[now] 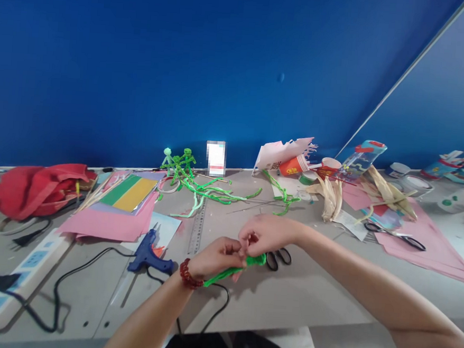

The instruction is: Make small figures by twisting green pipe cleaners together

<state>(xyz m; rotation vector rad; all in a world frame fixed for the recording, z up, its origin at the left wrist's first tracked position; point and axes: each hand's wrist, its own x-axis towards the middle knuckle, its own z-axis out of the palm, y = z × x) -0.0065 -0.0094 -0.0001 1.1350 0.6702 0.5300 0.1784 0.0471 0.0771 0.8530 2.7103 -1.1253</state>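
My left hand (219,257), with a red bead bracelet at the wrist, pinches a bright green pipe cleaner (225,275). One end of it runs back under the palm, and a thicker bent green part shows beyond the fingers. My right hand (265,233) meets the left at the fingertips, its fingers curled together over the same green piece. Just what the right fingertips grip is hidden. Close to the right hand, black-handled scissors (277,259) lie on the table, partly covered. Farther back are loose green pipe cleaners (218,194) and small green pipe-cleaner figures (185,160).
A blue glue gun (149,255) with a black cord lies left, near a white power strip (31,263). Behind are pink sheets (113,221), a red bag (40,187) and a ruler (197,227). Cups, corn husks (331,197) and more scissors (395,236) are at right.
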